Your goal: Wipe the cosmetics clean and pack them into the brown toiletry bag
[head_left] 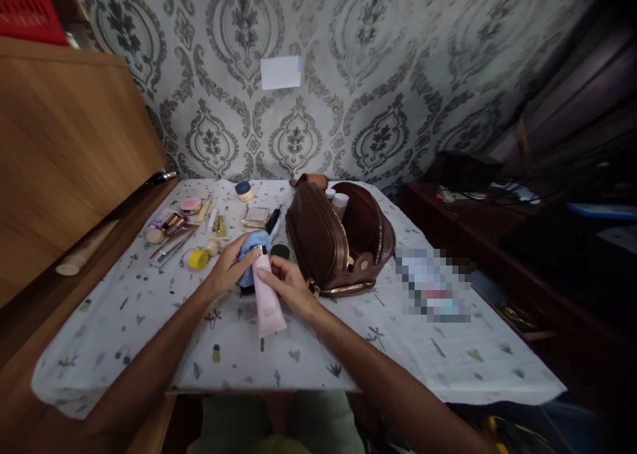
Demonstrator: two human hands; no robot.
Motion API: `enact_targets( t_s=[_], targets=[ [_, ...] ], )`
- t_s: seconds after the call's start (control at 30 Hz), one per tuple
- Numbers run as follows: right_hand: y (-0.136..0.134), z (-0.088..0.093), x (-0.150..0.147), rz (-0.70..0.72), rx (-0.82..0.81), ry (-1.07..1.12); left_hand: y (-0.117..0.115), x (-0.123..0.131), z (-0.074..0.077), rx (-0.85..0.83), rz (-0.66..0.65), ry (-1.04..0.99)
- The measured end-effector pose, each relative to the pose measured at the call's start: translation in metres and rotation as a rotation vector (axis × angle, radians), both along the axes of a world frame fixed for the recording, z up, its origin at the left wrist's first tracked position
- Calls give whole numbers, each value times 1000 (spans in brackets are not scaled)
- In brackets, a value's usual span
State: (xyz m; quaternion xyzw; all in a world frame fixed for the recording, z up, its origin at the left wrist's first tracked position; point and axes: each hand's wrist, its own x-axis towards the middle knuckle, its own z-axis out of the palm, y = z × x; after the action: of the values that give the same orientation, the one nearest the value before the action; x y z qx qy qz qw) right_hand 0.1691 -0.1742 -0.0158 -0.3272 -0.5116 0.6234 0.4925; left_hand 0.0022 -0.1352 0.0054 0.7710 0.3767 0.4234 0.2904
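tube [269, 301] is pinched in the right hand [291, 287] above the table [408, 368], near the bag [316, 238]; by the left hand [229, 268], a cloth [257, 239] is held, seemingly against the tube's cap [263, 249].

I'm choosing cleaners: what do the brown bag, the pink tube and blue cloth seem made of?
Brown bag: leather or faux leather, by its smooth, soft sheen.
Pink tube: likely plastic, satin, by its even surface and flat end.
Blue cloth: matte fabric, bunched in folds; fibre unclear.
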Motion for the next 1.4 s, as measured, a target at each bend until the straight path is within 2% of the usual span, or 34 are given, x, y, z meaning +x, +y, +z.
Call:
enact_targets(
  t_s=[0.1,0.33,0.4,0.63,0.83,0.97,1.17,1.27,1.4],
  targets=[
    [1,-2,-2,-3,-25,8,0,1,0,-30,30,46],
    [3,-11,-3,10,-98,-8,-4,7,2,137,251,46],
    [3,-13,-3,28,-110,0,-4,8,0,159,217,49],
    [9,-11,-1,-80,-169,120,0,6,-5,159,-142,88],
    [18,-13,3,-164,-248,293,6,-6,5,7,-312,237],
    [20,-16,4,-195,-228,323,10,-16,8,-97,-333,335],
    [19,-18,3,-176,-169,329,11,-17,6,-163,-337,293],
    [19,-19,3,-156,-140,324,9,-12,4,-160,-291,270],
    [19,-18,4,-142,-184,265,7,-5,1,-129,-161,221]
  ],
)
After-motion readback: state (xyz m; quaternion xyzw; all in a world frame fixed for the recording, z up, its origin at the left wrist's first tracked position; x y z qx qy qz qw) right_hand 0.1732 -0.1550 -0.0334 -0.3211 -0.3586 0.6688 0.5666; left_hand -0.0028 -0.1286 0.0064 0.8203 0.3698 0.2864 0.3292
